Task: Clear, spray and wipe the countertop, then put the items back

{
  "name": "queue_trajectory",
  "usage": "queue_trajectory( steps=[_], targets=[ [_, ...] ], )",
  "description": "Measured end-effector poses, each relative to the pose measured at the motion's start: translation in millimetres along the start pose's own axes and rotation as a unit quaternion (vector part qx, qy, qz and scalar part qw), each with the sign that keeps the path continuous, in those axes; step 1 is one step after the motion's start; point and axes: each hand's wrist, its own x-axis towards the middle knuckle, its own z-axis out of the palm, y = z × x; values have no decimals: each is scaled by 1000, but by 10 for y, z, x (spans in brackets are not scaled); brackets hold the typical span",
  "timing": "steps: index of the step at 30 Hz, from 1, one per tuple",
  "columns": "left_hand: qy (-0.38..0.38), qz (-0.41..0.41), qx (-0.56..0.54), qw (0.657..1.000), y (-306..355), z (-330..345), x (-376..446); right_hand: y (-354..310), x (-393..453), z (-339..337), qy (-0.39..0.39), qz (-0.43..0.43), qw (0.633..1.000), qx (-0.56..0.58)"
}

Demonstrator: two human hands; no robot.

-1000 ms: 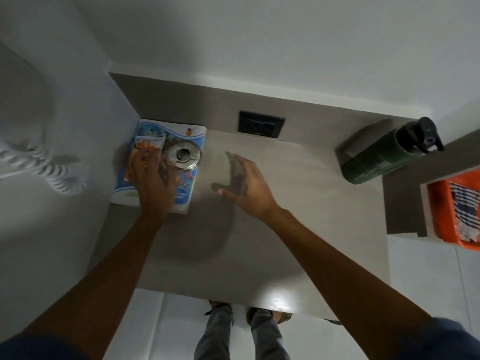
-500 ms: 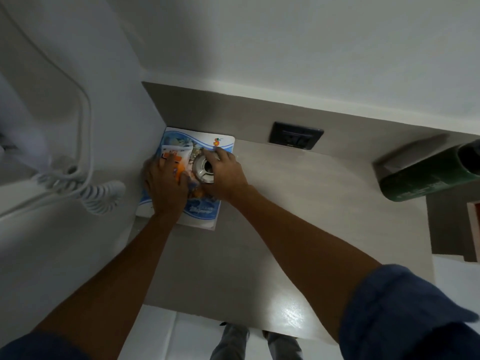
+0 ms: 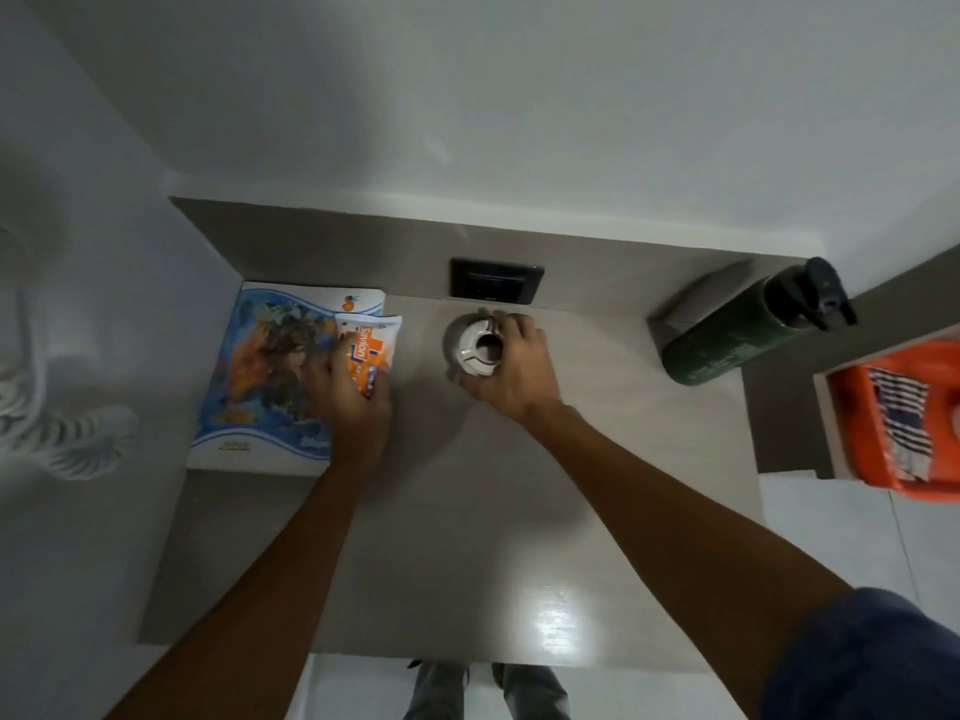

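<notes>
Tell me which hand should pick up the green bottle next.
Probably the right hand: it is nearer the green bottle, though its grip is on the metal cup. The left hand holds a packet.

We see right hand (image 3: 511, 368) gripping ashtray (image 3: 475, 347) on countertop (image 3: 467, 537) — left hand (image 3: 353, 402) clutching orange packet (image 3: 366, 353) over book (image 3: 270, 376).

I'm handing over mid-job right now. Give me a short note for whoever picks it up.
Left hand: gripping the orange packet, over the book in the back left corner.
Right hand: around the metal ashtray, on the countertop in front of the outlet.
Green bottle stands at the back right; striped cloth lies in the orange basket off to the right.
Done: cannot tell whether spraying or wiping happened.
Left: place packet and ashtray, confirm the stage.
</notes>
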Motion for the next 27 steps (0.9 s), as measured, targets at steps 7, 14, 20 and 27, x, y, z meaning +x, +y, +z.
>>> queue_trajectory(
  steps=[7,14,20,27],
  targets=[
    [-29,41,121,991,514,406,-189,553,14,-394,38,47,998,-29],
    [-61,30,160,985,539,734,-70,689,110,-317,38,45,998,-32],
    [-44,58,259,963,483,738,-78,751,59,-275,43,47,998,7],
    [-27,175,299,938,791,416,-166,664,-161,-745,89,-34,994,48]
  ],
)
